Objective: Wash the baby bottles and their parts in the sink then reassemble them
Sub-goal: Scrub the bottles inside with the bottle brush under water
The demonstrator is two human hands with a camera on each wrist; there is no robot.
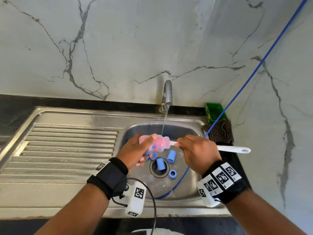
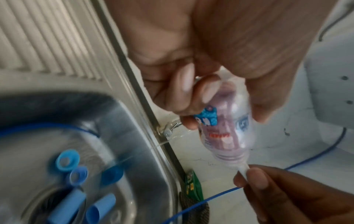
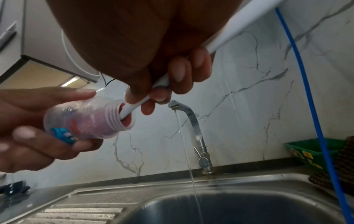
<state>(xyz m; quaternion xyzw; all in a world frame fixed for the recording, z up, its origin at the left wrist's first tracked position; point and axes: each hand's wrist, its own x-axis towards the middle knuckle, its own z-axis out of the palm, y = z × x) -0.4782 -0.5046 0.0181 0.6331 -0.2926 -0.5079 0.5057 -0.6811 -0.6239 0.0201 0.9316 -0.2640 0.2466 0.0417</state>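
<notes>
Draining board (image 1: 67,141): ribbed steel, left of the basin, part of the same sink unit; nothing seen lying on the ribs.
Left hand (image 1: 135,150): over the left part of the basin, fingers and thumb wrapped around the bottle body; a firm grasp, seen also in the left wrist view (image 2: 184,84).
Bottle (image 1: 155,143): clear plastic with a blue printed label, held on its side above the basin, threaded neck pointing right; pink shows inside it. It is off the sink floor and just left of the falling water.
Sink (image 1: 194,189): steel basin, wet.
Blue parts: two tube-shaped caps (image 1: 160,164) (image 1: 171,156) lie at the drain, one partly over the strainer; one ring (image 1: 172,174) lies just right of the drain; another ring (image 1: 152,156) sits under the bottle, near the left hand.
Tap (image 1: 167,92): mounted on the back rim, running; a thin stream drops into the basin behind the bottle.
Brush (image 1: 233,149): white handle, front end entered into the bottle neck, confirmed in the right wrist view (image 3: 134,109); the rear end sticks out to the right past the hand.
Right hand (image 1: 198,150): fingers closed around the brush handle, close to the bottle mouth.
Blue cord (image 1: 254,72): runs from upper right down across the basin.
Green tray (image 1: 214,112): in the right rear corner, with a dark checked cloth (image 1: 220,131) in front of it.
</notes>
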